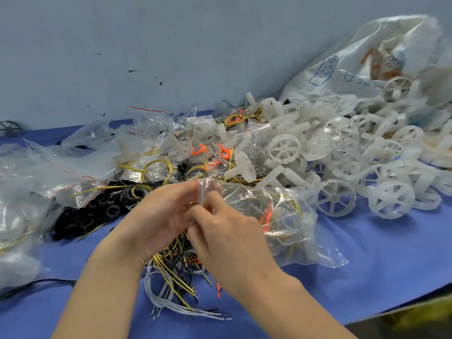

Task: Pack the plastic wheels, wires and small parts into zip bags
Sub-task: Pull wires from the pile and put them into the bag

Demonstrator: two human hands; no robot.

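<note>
The zip bag (281, 216) lies across the blue counter (367, 253), its long axis running left to right, its red-striped mouth at the left end between both hands. The left hand (156, 216) and right hand (227, 233) pinch that mouth with closed fingers (210, 201). The white sack (347, 67) behind the wheels (342, 148) reads "1952".
</note>
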